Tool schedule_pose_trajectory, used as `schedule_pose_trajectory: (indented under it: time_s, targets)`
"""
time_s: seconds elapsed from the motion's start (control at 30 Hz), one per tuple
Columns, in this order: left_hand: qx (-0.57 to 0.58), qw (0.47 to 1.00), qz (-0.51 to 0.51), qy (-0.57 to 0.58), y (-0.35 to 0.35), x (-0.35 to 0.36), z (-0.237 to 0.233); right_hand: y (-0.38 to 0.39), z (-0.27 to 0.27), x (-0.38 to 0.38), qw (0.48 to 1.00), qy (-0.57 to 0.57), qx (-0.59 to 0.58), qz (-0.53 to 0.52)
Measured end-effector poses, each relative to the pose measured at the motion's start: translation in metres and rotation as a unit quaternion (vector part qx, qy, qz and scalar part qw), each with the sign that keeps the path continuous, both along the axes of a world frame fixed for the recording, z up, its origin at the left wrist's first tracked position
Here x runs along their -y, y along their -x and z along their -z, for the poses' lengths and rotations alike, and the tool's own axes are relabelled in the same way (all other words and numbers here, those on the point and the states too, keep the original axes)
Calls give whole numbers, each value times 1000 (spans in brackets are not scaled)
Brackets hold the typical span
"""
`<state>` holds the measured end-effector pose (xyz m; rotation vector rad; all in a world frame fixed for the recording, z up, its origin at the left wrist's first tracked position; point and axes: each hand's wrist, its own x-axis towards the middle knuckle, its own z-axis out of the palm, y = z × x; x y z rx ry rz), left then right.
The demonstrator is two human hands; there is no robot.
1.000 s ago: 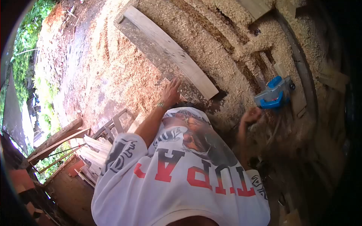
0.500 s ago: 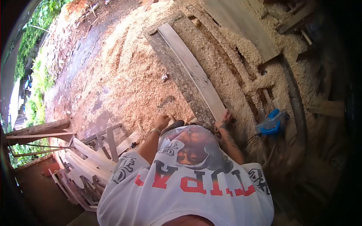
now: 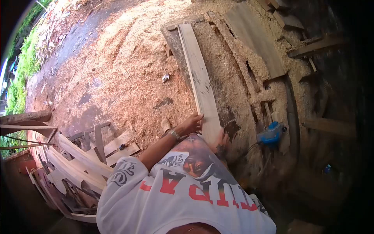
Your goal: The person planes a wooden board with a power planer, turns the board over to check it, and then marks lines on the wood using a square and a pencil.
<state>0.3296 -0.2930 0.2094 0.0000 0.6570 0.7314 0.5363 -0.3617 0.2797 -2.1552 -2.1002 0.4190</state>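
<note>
A long pale wooden board [image 3: 201, 80] with dark smudges along its middle stretches away from my body. It lies on a worn workbench [image 3: 175, 43]. My left hand [image 3: 191, 124], with a watch on the wrist, grips the board's left edge near its close end. On the opposite edge, slightly closer to my body, my right hand [image 3: 222, 141] also holds the board. Part of the right hand's fingers is hidden by the wood.
To the right sits a blue power tool [image 3: 271, 133] among wood shavings. A wide plank [image 3: 255, 39] lies at the upper right. Cut wooden pieces [image 3: 80, 165] are stacked at the lower left. Shavings [image 3: 128, 62] cover the ground.
My left hand has moved right, from beside my body onto the board's edge. The board's near end has shifted left, so it now lies straighter ahead of me.
</note>
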Motion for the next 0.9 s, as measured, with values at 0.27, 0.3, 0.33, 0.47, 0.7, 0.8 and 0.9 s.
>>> schedule_pose_trajectory:
  time_s: [0.27, 0.3, 0.33, 0.47, 0.7, 0.8, 0.9]
  targets:
    - [-79, 974, -121, -174, 75, -6, -135, 73, -165, -1, 898, -117, -423, -39]
    - [-81, 965, -136, -210, 90, -13, -161, 82, -182, -6, 896, -153, -410, -72]
    - [-102, 955, -159, -229, 97, -17, -206, 93, -197, -17, 893, -190, -395, -105]
    - [64, 910, -183, -366, 136, -44, -233, 139, -231, -70, 837, -335, -399, -167]
    - [72, 908, -180, -371, 141, -49, -243, 156, -233, -86, 828, -395, -385, -104]
    - [-102, 870, -153, -458, 148, -51, -233, 156, -237, -86, 831, -393, -380, -99]
    - [38, 897, -157, -411, 146, -55, -242, 157, -235, -87, 832, -396, -378, -87]
